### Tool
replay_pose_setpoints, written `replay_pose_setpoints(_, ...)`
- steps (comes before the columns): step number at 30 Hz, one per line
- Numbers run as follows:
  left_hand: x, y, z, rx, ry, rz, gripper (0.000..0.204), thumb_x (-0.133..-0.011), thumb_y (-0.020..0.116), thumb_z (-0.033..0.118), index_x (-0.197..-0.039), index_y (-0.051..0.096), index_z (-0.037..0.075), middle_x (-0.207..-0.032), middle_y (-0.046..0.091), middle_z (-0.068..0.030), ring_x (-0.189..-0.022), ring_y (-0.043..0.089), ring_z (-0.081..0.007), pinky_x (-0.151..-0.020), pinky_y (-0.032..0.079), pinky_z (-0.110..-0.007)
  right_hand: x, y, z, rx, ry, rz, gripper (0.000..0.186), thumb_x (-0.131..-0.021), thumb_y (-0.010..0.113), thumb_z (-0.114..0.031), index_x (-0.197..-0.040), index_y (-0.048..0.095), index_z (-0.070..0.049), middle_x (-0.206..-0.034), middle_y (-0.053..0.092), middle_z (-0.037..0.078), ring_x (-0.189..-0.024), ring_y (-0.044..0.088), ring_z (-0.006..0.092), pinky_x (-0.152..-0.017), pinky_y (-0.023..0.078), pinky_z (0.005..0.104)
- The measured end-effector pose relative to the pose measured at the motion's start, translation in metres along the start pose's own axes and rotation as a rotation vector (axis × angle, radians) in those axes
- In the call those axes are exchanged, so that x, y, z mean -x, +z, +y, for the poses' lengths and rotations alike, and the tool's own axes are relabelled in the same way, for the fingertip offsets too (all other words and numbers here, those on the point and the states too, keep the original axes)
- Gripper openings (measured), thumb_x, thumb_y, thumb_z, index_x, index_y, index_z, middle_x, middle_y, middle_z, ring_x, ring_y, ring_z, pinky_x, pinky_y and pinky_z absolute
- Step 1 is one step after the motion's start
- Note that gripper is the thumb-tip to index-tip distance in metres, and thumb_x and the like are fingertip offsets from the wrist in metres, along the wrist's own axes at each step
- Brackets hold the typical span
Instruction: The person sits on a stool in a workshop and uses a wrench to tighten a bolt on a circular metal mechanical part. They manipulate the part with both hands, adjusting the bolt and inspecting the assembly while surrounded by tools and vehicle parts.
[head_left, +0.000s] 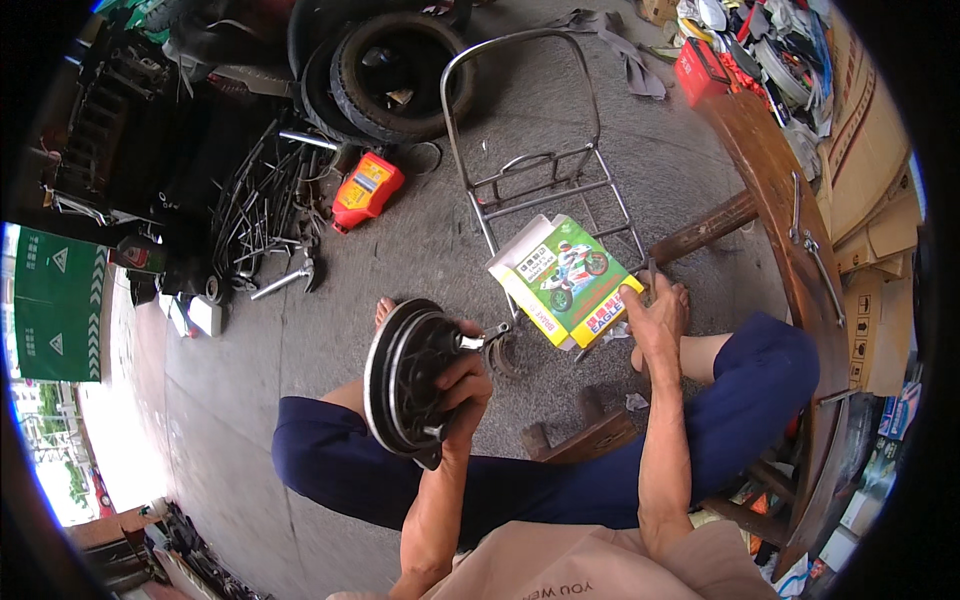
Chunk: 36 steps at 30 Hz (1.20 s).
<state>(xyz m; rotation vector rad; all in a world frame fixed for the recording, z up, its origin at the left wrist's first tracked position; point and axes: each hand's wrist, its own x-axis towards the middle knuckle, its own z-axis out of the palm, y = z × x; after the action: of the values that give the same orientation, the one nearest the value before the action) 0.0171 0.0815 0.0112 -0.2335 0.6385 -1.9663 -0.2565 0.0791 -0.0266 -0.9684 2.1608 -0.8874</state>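
Observation:
My left hand is closed around a black round brake plate, held up tilted above my left knee. A short metal lever sticks out of the plate's right side. My right hand grips the right edge of a green and yellow cardboard box printed with a motorcycle. The box's end flap stands open at its upper left. On the floor between the plate and the box lies a curved brake shoe, partly hidden.
Beyond the box stands a metal tube frame. Tyres, a red bottle and a hammer among rods lie at the far left. A wooden bench with wrenches runs along my right. A low wooden stool sits between my legs.

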Motion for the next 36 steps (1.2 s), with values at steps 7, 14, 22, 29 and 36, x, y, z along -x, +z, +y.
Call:
replay_pose_setpoints(7,-0.006,-0.006,-0.003,-0.118,0.049,0.033,0.043,-0.086,0.065,0.01,-0.127,0.056,-0.001,-0.123,0.051,-0.019,-0.076,0.063,-0.0221,-0.04,0.045,-0.024,0.013,-0.009,-0.009,0.314,-0.256,0.066,0.039,-0.087,0.067,-0.025,-0.111,0.063,0.005,-0.106,0.063,0.024,-0.102,0.06,0.0388,-0.089,0.045,0.0459)
replay_pose_setpoints(14,-0.002,0.003,0.017,-0.305,0.08,-0.185,0.057,-0.098,0.052,0.034,-0.133,0.043,-0.01,-0.126,0.052,-0.0336,-0.053,0.057,-0.0183,-0.034,0.037,-0.022,0.043,-0.018,-0.037,-0.067,-0.129,-0.179,0.029,-0.089,0.067,-0.019,-0.105,0.066,0.005,-0.096,0.068,0.021,-0.081,0.064,0.0317,-0.076,0.049,0.0411)
replay_pose_setpoints(22,0.02,0.085,0.013,-0.871,0.221,-0.054,0.073,-0.076,0.055,0.041,-0.125,0.047,-0.012,-0.105,0.056,-0.0335,-0.077,0.063,-0.0323,-0.063,0.056,-0.034,0.11,-0.007,-0.076,-0.426,-0.161,-0.537,0.017,-0.09,0.07,-0.011,-0.1,0.069,0.002,-0.085,0.067,0.005,-0.063,0.054,0.0037,-0.05,0.04,0.021)
replay_pose_setpoints(29,0.056,0.099,0.028,-1.276,0.247,-0.068,0.068,-0.08,0.043,0.05,-0.101,0.06,-0.012,-0.096,0.063,-0.0311,-0.093,0.06,-0.0352,-0.081,0.049,-0.036,0.128,0.017,-0.133,-0.781,0.057,-1.078,0.033,-0.097,0.06,-0.026,-0.111,0.067,0.003,-0.091,0.07,0.008,-0.047,0.052,0.0042,-0.037,0.043,0.0205)
replay_pose_setpoints(36,0.05,0.112,0.015,-1.159,0.093,-0.158,0.07,-0.081,0.044,0.052,-0.104,0.056,-0.013,-0.099,0.062,-0.0304,-0.092,0.06,-0.0342,-0.072,0.055,-0.036,0.129,0.03,-0.159,-0.866,0.007,-1.231,0.035,-0.098,0.062,-0.032,-0.109,0.067,0.0,-0.053,0.051,-0.003,-0.039,0.046,0.004,-0.035,0.037,0.0194)
